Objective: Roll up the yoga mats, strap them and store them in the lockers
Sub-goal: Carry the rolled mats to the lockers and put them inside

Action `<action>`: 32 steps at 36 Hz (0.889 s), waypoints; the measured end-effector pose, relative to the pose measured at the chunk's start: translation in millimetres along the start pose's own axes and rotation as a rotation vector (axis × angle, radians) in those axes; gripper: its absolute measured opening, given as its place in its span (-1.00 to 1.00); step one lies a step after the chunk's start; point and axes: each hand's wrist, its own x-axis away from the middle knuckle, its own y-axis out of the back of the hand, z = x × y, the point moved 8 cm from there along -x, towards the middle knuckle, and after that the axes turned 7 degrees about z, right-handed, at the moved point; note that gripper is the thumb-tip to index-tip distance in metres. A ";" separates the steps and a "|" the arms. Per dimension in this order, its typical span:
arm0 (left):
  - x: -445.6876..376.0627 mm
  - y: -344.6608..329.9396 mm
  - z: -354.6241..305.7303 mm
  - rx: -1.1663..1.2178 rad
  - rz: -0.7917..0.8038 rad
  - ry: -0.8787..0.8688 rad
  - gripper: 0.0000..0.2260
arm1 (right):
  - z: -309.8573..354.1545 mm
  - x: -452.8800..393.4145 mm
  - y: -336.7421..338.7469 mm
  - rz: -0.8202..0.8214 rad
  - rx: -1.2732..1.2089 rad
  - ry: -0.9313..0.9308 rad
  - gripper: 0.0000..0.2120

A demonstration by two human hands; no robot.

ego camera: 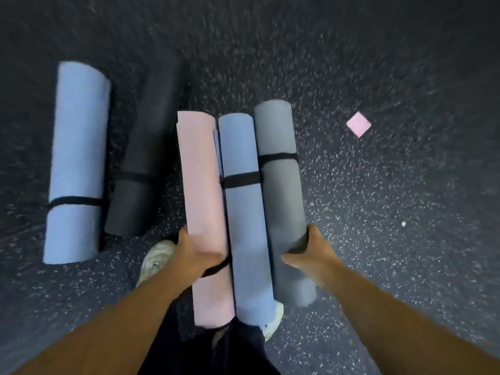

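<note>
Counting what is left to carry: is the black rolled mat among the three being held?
No. The black mat lies on the floor beside a light blue one; the hands hold pink, blue and grey rolls.

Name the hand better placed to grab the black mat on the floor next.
Left. The left hand grips the pink mat on the side nearest the black mat. The right hand holds the grey mat on the far side, with the carried blue mat between.

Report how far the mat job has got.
Done: all five mats are rolled and strapped. In hand: left hand grips the pink mat, right hand the grey mat, blue mat between. Left: light blue mat, black mat on the floor; no lockers visible.
</note>
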 end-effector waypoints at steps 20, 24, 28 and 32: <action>366.0 263.7 -233.5 0.266 -0.389 -0.662 -0.04 | 388.9 349.7 28.7 -0.075 0.214 0.755 -0.25; 409.9 313.6 -227.5 0.274 -0.407 -0.712 -0.04 | 429.5 390.6 0.2 -0.031 0.228 0.837 -0.25; 427.2 362.9 -214.8 0.291 -0.383 -0.733 -0.01 | 456.4 414.9 -31.2 -0.006 0.200 0.870 -0.30; 439.9 426.1 -205.0 0.288 -0.363 -0.720 0.02 | 500.2 428.0 -78.4 -0.016 0.208 0.880 -0.26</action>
